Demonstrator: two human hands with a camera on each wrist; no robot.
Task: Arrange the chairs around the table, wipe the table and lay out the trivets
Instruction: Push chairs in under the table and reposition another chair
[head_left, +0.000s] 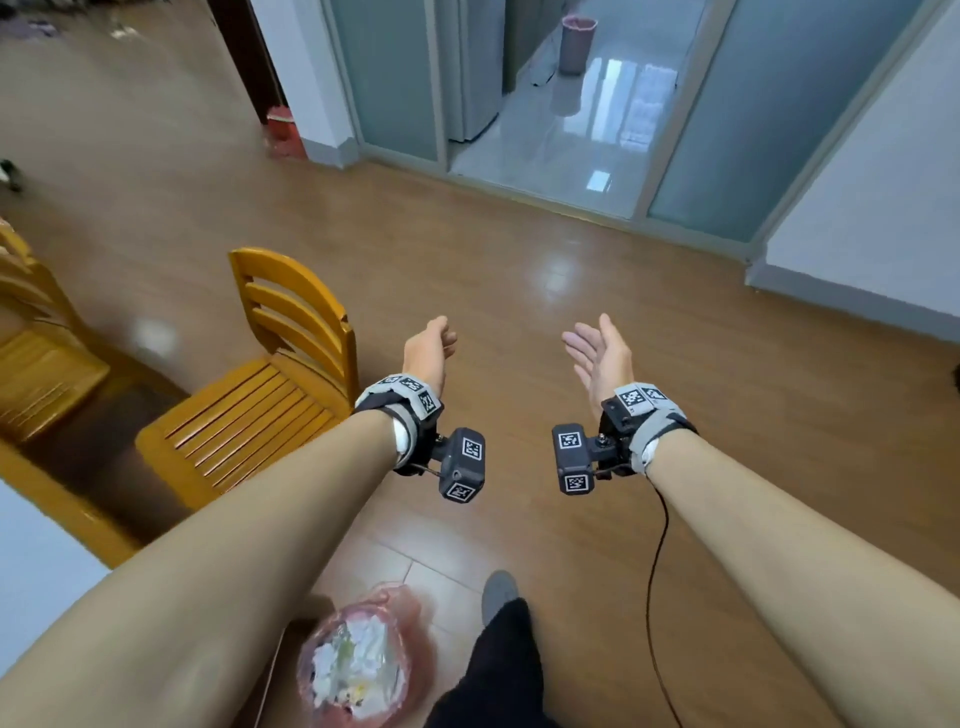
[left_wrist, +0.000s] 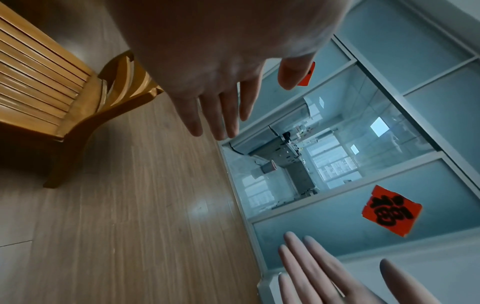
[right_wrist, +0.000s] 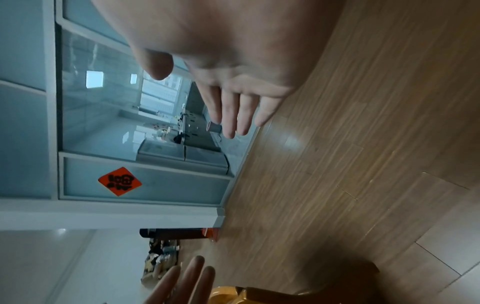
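Note:
Both my hands are held out over the wooden floor, apart from each other, and hold nothing. My left hand (head_left: 431, 345) (left_wrist: 233, 115) hangs just right of a yellow slatted chair (head_left: 249, 400) (left_wrist: 52, 92) without touching it, fingers straight. My right hand (head_left: 597, 353) (right_wrist: 223, 107) is spread with its palm turned to the left. A second yellow chair (head_left: 36, 358) stands at the far left. A corner of the white table with its wooden rim (head_left: 67, 512) shows at the lower left. No trivet or cloth is in view.
A bin lined with a pink bag (head_left: 363, 660) full of rubbish stands by my feet. Ahead are frosted glass sliding doors (head_left: 769, 119), open onto a tiled kitchen with another bin (head_left: 576, 44). A red bucket (head_left: 283, 127) sits by the white pillar.

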